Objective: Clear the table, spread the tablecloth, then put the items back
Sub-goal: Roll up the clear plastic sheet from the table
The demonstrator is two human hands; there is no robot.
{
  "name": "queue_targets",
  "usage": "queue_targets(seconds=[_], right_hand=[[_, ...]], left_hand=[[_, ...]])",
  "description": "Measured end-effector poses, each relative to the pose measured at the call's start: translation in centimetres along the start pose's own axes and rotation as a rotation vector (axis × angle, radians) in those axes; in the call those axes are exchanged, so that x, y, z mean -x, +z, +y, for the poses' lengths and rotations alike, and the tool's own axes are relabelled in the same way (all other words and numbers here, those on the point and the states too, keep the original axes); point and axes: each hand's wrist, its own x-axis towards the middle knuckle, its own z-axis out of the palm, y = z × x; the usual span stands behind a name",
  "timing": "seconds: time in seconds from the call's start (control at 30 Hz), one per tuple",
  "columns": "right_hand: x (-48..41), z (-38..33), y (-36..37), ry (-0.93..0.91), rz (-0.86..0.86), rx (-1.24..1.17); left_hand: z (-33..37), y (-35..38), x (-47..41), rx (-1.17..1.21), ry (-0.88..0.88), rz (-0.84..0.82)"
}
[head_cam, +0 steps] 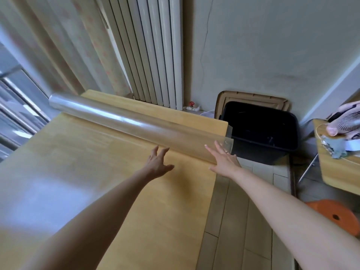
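- The left hand (158, 162) is open, fingers spread and reaching forward. Its tips are at the near foot of the tablecloth roll (136, 123); I cannot tell whether they touch it.
- The right hand (224, 160) is open too, fingers straight and splayed. Its tips lie against the roll's right end and it holds nothing.
- The tablecloth roll is clear and glossy. It lies across the counter (175, 112), roughly in line with the far edge, and each end reaches a little past the counter's side.
- Nearer than the roll, the cloth looks already laid flat, judging by the glare on the wood. Beyond the roll there is a strip of bare wood.
- The step in hand looks like pushing the roll away to unwind the last stretch.
- Both hands sit on the roll's right half, so the left end may lag and skew the cloth.
- Shifting the left hand toward the roll's middle and pushing with flat palms at an even pace should keep the roll square.
- It would help to slow down near the far edge, since a hard shove could send the roll off the counter.
- Just right of the roll's right end and lower down, a black bin (259, 125) stands on the floor.
- Behind the roll, a white radiator (155, 45) rises against the wall.
- Well to the right of the roll, a side counter (331, 172) carries a small fan (348, 121).
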Motion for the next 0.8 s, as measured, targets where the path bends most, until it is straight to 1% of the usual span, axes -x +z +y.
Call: queue_targets(seconds=[0.17,0.23,0.37,0.53,0.6,0.67,0.8], right_hand=[[-1.8,0.4,0.2,0.0,-0.021,0.05],[-2.8,0.8,0.2,-0.013,-0.011,0.083],[-5.0,1.8,-0.4,-0.059,0.062,0.167],[-7.6,3.4,-2.9,-0.124,0.081,0.24],[-9.2,3.8,-4.5,-0.125,0.063,0.21],[-10.8,4.1,-6.1,-0.097,0.023,0.126],[-13.7,5.4,-8.4,0.004,-0.099,-0.181]], left_hand=[[0.0,0.0,-1.7,0.057,-0.069,0.017],[0.4,-0.3,-3.2,0.107,-0.122,0.056],[2.3,-1.1,-7.0,0.214,-0.221,0.154],[5.0,-0.6,-10.5,0.089,-0.323,0.238],[5.6,-1.2,-11.4,0.06,-0.318,0.255],[6.0,-2.0,-12.3,0.032,-0.298,0.244],[6.6,-3.0,-14.5,0.014,-0.27,0.219]])
